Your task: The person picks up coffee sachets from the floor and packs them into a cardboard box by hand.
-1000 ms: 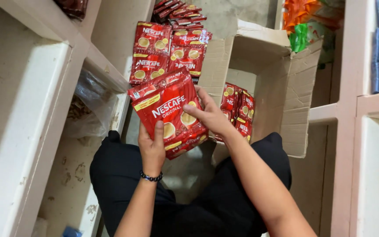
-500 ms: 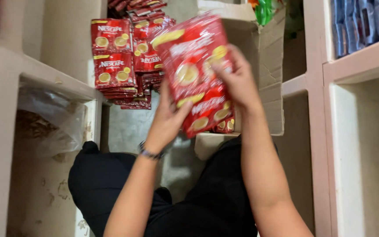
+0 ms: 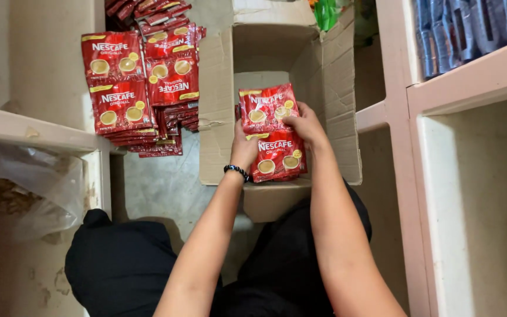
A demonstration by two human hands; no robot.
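Note:
Both my hands reach into an open cardboard box on the floor in front of me. My left hand, with a dark bead bracelet at the wrist, grips the left edge of a bundle of red coffee sachet packs. Over the bundle's upper right part lies my right hand, fingers curled on it. The bundle stands tilted inside the box, near its front wall. A heap of the same red sachet packs lies on the floor to the left of the box.
A pale shelf unit stands on the left with a crumpled clear plastic bag under it. On the right, white shelving holds blue packets. Green packaging shows behind the box. My dark-trousered knees are below.
The bundle, held up in front of me before, has come down into the cardboard box with both hands still on it. The view has tipped toward the box.

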